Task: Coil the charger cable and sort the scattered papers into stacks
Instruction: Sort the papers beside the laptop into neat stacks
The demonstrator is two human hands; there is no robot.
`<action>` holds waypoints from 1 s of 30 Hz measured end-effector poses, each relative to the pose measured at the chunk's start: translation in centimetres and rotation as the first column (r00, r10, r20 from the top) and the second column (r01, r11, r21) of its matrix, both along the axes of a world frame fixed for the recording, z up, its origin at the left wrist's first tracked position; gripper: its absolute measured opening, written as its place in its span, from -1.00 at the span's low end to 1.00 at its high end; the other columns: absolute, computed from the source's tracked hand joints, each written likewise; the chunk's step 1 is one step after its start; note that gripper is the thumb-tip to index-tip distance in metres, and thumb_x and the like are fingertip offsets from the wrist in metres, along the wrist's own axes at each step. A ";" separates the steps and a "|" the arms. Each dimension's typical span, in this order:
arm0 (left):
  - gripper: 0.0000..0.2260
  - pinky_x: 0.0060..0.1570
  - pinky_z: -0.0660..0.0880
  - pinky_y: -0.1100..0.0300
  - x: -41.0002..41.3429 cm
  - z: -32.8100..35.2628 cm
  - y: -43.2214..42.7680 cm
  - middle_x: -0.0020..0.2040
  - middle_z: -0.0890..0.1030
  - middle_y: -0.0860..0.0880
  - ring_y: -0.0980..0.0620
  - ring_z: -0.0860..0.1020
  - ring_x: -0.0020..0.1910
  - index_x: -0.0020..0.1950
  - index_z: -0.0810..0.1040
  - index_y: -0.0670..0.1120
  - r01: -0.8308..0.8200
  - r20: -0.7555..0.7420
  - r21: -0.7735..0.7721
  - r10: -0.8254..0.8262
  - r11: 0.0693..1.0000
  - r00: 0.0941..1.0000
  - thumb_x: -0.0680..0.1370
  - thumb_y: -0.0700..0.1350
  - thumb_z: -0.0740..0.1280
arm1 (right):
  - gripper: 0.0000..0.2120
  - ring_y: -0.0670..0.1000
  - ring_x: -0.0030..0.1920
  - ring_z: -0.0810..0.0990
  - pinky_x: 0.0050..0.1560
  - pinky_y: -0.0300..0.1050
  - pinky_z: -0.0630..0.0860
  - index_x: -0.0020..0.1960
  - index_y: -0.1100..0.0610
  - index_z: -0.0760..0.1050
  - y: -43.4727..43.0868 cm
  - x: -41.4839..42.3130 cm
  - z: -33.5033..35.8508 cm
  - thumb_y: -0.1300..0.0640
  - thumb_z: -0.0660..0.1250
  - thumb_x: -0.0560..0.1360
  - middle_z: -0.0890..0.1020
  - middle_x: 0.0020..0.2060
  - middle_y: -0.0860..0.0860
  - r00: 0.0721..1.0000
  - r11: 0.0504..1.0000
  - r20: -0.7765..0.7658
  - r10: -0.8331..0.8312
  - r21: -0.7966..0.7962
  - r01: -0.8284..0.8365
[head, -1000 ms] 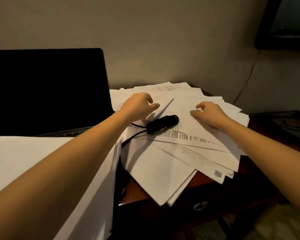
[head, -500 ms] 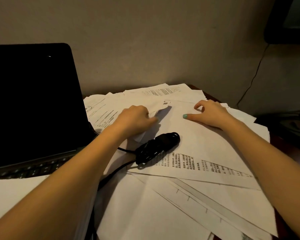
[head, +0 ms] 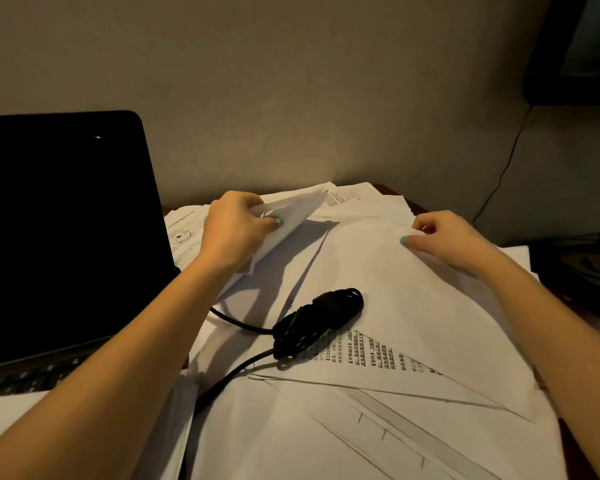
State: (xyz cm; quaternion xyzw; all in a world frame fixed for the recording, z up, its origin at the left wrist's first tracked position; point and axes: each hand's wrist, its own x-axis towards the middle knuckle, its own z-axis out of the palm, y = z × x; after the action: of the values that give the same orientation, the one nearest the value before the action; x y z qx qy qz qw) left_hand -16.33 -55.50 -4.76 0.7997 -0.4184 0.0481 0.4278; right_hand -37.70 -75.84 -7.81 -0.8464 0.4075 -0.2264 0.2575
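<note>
Now our left hand (head: 236, 230) has raised a sheet (head: 293, 213) off the scattered papers (head: 395, 427), fingers (head: 274, 221) curled round its edge. Our right hand (head: 447, 240) pinches a second sheet (head: 378, 258). The charger cable (head: 321, 317) lies bundled on the papers between our forearms, so we judge sorting begun.

Open dark laptop (head: 66, 230), wall wire (head: 499, 181)

Dark wooden table (head: 395, 189), scattered papers (head: 326, 427), open laptop (head: 59, 220) at left

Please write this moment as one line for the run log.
left hand: grips lifted sheet | right hand: pinches top sheet | charger cable: coiled, lying on papers
</note>
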 end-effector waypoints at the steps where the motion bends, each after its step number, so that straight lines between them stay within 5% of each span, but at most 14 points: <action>1: -0.76 -0.32 0.22 0.11 0.0 0.2 0.1 -0.42 0.41 -0.02 -0.06 0.35 -0.33 -0.33 0.46 -0.10 0.003 -0.044 -0.043 -0.005 0.999 0.999 0.45 -0.14 0.47 | -0.84 0.02 -0.31 0.44 -0.34 -0.14 0.32 -0.17 0.14 0.52 -0.1 -0.2 0.0 0.07 0.39 0.49 0.53 -0.29 0.06 0.998 0.999 0.048 -0.051 -0.012 0.052; 4: -0.69 -0.35 0.23 0.11 -0.1 0.3 0.0 -0.40 0.36 -0.04 0.00 0.31 -0.39 -0.34 0.39 -0.15 -0.011 -0.164 -0.218 -0.026 0.976 0.986 0.45 -0.10 0.48 | -0.77 0.06 -0.33 0.37 -0.35 -0.11 0.25 -0.13 0.29 0.46 -0.5 -1.0 0.1 0.10 0.32 0.52 0.48 -0.30 0.13 0.932 0.958 0.263 -0.250 -0.072 0.278; 7: -0.62 -0.37 0.17 0.14 -0.3 0.4 -0.2 -0.38 0.27 -0.07 0.00 0.24 -0.38 -0.30 0.37 -0.22 -0.053 -0.278 -0.374 -0.057 0.926 0.959 0.52 0.00 0.41 | -0.80 0.04 -0.34 0.37 -0.37 -0.15 0.28 -0.12 0.31 0.46 -0.8 -1.6 0.6 0.15 0.28 0.55 0.47 -0.30 0.11 0.773 0.912 0.515 -0.370 0.045 0.407; 11: -0.70 -0.42 0.15 0.18 -1.1 0.0 -0.6 -0.41 0.36 -0.04 0.04 0.24 -0.43 -0.33 0.42 -0.14 0.056 -0.382 -0.330 -0.188 0.942 0.905 0.55 -0.08 0.38 | -0.90 0.01 -0.32 0.42 -0.32 -0.18 0.36 -0.06 0.26 0.52 -1.2 -1.7 0.7 0.22 0.28 0.56 0.50 -0.30 0.07 0.717 0.906 0.564 -0.410 0.162 0.391; 16: -0.83 -0.39 0.33 0.31 -1.2 0.0 -1.1 -0.33 0.50 0.01 0.11 0.40 -0.34 -0.21 0.53 -0.15 0.050 -0.236 -0.372 -0.147 0.927 0.961 0.56 -0.13 0.37 | -0.77 0.10 0.02 0.53 -0.08 -0.15 0.42 0.17 0.14 0.51 -2.5 -2.3 0.7 0.31 0.30 0.53 0.53 0.08 0.11 0.637 0.890 0.628 -0.446 0.234 0.392; 19: -0.88 -0.35 0.36 0.44 -1.5 0.1 -0.8 -0.24 0.55 0.04 0.21 0.47 -0.29 -0.16 0.52 -0.10 0.094 -0.161 -0.460 -0.187 0.883 0.969 0.58 -0.18 0.33 | -0.65 0.12 0.02 0.54 -0.20 -0.19 0.45 0.16 0.08 0.56 -2.5 -2.3 0.4 0.42 0.24 0.51 0.53 0.17 0.10 0.687 0.908 0.595 -0.418 0.252 0.335; 24: -0.93 -0.30 0.43 0.43 -3.2 0.2 -1.3 -0.17 0.56 0.15 0.35 0.54 -0.24 -0.08 0.50 -0.15 0.221 -0.029 -0.438 -0.259 0.871 0.966 0.60 -0.21 0.29 | -0.66 0.23 0.12 0.53 -0.01 -0.04 0.47 -0.12 0.19 0.63 -2.0 -2.3 0.3 0.45 0.11 0.49 0.57 0.13 0.21 0.801 0.893 0.404 -0.442 0.283 0.350; 27: -0.93 -0.27 0.44 0.38 -3.4 0.3 -1.4 -0.20 0.57 0.09 0.31 0.52 -0.27 -0.09 0.48 -0.15 0.234 0.016 -0.481 -0.258 0.845 0.966 0.60 -0.24 0.28 | -0.69 0.15 -0.16 0.53 -0.19 -0.15 0.48 -0.03 0.29 0.62 -2.3 -3.0 0.3 0.44 0.11 0.51 0.57 -0.06 0.19 0.833 0.880 0.318 -0.452 0.315 0.356; 30: -0.91 -0.16 0.44 0.24 -3.9 -0.9 -1.9 -0.20 0.59 0.02 0.23 0.52 -0.22 -0.07 0.52 -0.12 0.355 0.063 -0.305 -0.353 0.884 0.934 0.57 -0.30 0.30 | -0.70 -0.01 -0.48 0.40 -0.52 -0.33 0.29 0.09 0.33 0.60 -1.2 -2.5 0.7 0.45 0.14 0.51 0.50 -0.35 0.13 0.922 0.892 0.251 -0.294 0.420 0.170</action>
State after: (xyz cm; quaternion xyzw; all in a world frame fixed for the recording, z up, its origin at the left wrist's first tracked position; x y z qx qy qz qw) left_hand -20.27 -57.43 -5.70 0.6322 -0.5455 0.0371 0.5490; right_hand -40.21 -77.08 -7.12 -0.6768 0.4983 -0.2993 0.4517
